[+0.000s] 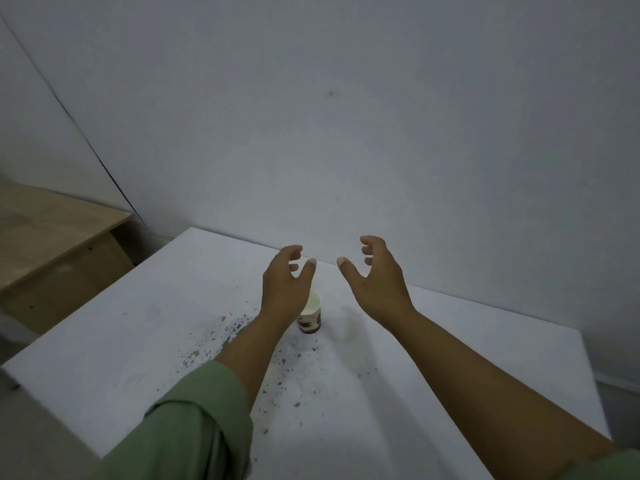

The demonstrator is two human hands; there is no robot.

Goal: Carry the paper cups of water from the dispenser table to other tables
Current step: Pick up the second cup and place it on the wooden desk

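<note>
A small paper cup [311, 315] with a white inside and a dark printed band stands upright on the white table [450, 341]. My left hand [285, 282] hovers above it with fingers apart and hides part of its rim. My right hand [375, 280] is raised to the right of the cup, also with fingers spread and nothing in it. Neither hand touches the cup. I cannot see whether water is inside.
Dark specks are scattered over the table's left and middle. A faint ring mark [346, 329] lies just right of the cup. A wooden table [52, 233] stands to the left across a gap. A plain wall [346, 116] rises right behind the white table.
</note>
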